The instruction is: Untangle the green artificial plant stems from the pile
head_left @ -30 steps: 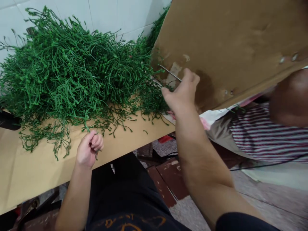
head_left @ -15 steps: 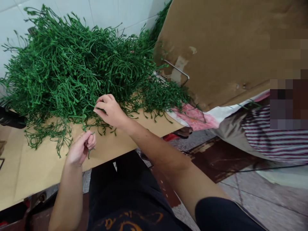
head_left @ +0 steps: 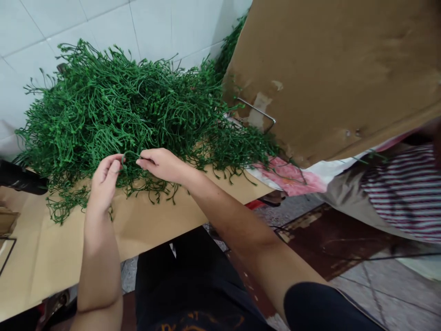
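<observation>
A large heap of thin green plastic plant stems (head_left: 113,105) with small budded tips covers the back of the cardboard-topped table (head_left: 148,225). At the heap's front edge my left hand (head_left: 107,177) is closed, thumb against fingers, on a green stem (head_left: 124,157) that loops out beyond its fingertips. Just to the right, my right hand (head_left: 159,163) pinches with thumb and forefinger close to the other end of that loop. The exact spot it grips is hard to make out against the green behind.
A big cardboard sheet (head_left: 320,78) stands at the right, with a bent metal rod (head_left: 257,110) before it. Pink-and-white cloth (head_left: 292,177) lies below. A person in a striped garment (head_left: 406,188) sits at the far right. A black cylindrical object (head_left: 22,177) is at the left edge.
My left hand has risen from the table's front towards the heap, bringing the stem up beside my right hand. The fingers of my right hand have closed into a pinch. The view has shifted slightly.
</observation>
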`<state>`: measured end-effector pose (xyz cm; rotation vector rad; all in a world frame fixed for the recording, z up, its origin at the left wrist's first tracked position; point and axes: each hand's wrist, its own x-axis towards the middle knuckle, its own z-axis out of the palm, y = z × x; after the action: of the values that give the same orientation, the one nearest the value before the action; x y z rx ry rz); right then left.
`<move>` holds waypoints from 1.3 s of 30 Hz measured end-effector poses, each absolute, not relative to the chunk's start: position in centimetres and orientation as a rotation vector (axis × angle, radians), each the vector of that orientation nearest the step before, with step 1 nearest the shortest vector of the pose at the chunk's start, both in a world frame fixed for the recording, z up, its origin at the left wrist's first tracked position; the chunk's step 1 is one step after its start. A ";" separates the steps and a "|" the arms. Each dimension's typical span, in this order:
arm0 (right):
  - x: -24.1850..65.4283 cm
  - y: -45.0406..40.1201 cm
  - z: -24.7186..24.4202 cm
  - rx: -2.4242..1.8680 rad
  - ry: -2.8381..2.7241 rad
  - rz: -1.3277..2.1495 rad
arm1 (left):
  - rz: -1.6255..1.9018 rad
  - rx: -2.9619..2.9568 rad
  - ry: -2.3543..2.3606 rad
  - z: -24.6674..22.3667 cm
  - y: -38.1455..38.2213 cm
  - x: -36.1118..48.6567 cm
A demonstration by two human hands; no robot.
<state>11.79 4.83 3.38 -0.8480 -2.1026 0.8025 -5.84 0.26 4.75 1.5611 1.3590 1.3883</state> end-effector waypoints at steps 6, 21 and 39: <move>12.8 4.1 3.6 -0.833 -2.208 0.756 | 1.355 1.369 1.142 2.7 1.3 -3.8; 14.0 5.0 2.4 -0.887 -2.109 0.686 | 1.362 1.283 0.870 2.2 0.8 -4.4; 14.7 2.2 1.0 -0.978 -2.164 0.651 | 1.401 1.264 1.106 1.5 -7.6 -3.8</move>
<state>14.71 2.22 0.97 -0.9783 -2.1643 0.6513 -3.80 -7.58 1.53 1.2641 1.1061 1.4011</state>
